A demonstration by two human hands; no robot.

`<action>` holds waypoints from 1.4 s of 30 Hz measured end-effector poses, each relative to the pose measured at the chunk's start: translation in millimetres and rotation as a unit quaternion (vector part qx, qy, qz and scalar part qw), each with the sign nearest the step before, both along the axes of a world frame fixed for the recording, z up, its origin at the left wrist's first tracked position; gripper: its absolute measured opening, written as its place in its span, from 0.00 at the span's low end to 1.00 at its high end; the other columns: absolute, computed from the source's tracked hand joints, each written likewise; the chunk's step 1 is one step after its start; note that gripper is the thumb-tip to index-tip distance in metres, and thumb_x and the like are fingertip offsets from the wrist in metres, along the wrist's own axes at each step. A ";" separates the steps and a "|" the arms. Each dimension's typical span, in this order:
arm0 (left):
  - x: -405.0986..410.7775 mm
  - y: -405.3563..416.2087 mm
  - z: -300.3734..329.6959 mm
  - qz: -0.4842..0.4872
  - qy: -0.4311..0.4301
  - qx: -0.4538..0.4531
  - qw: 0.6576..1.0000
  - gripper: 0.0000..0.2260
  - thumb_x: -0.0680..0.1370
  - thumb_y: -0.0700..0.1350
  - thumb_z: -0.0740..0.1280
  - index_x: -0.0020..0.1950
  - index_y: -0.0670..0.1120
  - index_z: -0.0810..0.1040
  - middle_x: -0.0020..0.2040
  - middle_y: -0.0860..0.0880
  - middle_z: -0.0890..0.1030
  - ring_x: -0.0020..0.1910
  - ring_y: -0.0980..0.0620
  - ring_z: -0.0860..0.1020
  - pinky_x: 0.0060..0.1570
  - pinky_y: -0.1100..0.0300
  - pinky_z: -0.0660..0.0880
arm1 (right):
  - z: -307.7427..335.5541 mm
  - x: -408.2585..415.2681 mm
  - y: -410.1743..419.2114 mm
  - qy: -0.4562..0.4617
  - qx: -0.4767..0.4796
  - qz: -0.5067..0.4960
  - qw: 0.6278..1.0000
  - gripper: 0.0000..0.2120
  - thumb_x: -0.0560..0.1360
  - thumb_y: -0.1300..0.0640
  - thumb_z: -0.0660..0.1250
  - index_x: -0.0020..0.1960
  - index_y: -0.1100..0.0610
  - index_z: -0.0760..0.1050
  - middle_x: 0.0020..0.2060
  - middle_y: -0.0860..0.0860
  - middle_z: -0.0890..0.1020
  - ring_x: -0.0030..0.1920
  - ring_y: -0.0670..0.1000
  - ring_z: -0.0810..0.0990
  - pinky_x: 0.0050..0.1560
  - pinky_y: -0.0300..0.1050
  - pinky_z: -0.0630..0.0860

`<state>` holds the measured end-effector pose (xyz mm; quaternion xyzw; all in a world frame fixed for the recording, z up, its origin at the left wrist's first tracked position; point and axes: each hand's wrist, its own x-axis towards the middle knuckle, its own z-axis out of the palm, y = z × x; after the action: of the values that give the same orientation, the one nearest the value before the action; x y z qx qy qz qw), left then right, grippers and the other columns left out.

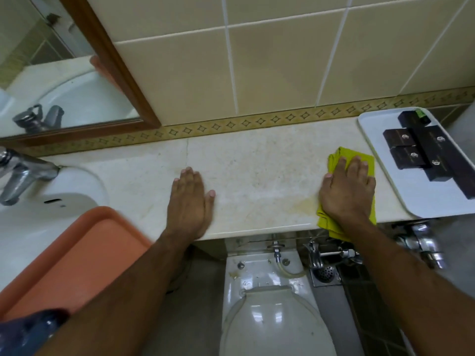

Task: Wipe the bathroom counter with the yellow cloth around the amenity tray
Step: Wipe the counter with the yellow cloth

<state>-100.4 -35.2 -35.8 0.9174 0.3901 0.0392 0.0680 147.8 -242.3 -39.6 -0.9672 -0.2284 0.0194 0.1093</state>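
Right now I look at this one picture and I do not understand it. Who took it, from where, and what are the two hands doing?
There is no machine here. A person wears a wide camera on the head, so you look forward and down along both of their bare arms.

The pale counter runs across the middle, with tiled wall behind it and a toilet below it. At the left are a sink with a tap, a mirror and an orange tray.

The right hand lies flat on the yellow cloth and presses it on the counter. The left hand rests open on the counter and holds nothing.

At the right stands the white tray with dark boxes; the cloth lies just beside it.
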 end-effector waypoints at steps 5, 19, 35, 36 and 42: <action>-46.3 17.3 28.6 0.083 -0.061 0.019 0.995 0.31 0.81 0.59 0.42 0.78 0.40 0.49 0.79 0.39 0.52 0.78 0.44 0.50 0.76 0.48 0.47 | -3.8 -62.1 57.3 0.013 0.007 0.007 1.000 0.28 0.80 0.50 0.53 0.77 0.61 0.55 0.78 0.62 0.56 0.77 0.62 0.52 0.75 0.62 0.52; -140.7 28.0 -10.2 0.184 -0.078 0.017 0.980 0.29 0.79 0.49 0.48 0.73 0.30 0.58 0.75 0.30 0.60 0.76 0.34 0.56 0.76 0.41 0.50 | -11.8 -256.2 222.9 0.044 0.038 0.391 0.918 0.29 0.80 0.47 0.51 0.77 0.59 0.56 0.78 0.58 0.56 0.78 0.59 0.50 0.76 0.61 0.47; -103.7 11.2 48.4 0.155 0.045 0.062 0.985 0.31 0.75 0.51 0.50 0.68 0.29 0.65 0.69 0.27 0.68 0.69 0.31 0.65 0.71 0.37 0.59 | 44.4 -159.2 59.0 0.232 0.029 0.585 0.777 0.10 0.77 0.52 0.64 0.56 0.53 0.79 0.54 0.55 0.83 0.50 0.57 0.80 0.50 0.50 0.76; -85.6 6.8 54.2 0.145 0.036 0.063 0.987 0.31 0.76 0.52 0.50 0.69 0.30 0.65 0.69 0.28 0.67 0.70 0.32 0.65 0.71 0.38 0.58 | 48.6 -141.4 35.7 0.247 0.032 0.558 0.792 0.09 0.76 0.50 0.64 0.52 0.51 0.80 0.49 0.52 0.84 0.44 0.51 0.80 0.44 0.45 0.75; 88.0 -48.3 66.5 0.034 -0.056 0.016 0.998 0.23 0.81 0.51 0.53 0.64 0.33 0.70 0.60 0.32 0.78 0.58 0.34 0.75 0.61 0.43 0.70 | 44.7 -41.4 -66.4 0.379 0.258 -0.008 0.888 0.20 0.76 0.46 0.65 0.38 0.62 0.81 0.37 0.57 0.86 0.36 0.56 0.83 0.44 0.55 0.80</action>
<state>-12.4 -83.5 30.7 0.9008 0.4163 0.0988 0.0734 106.4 -308.7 5.1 -0.8255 -0.1588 0.3242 0.4339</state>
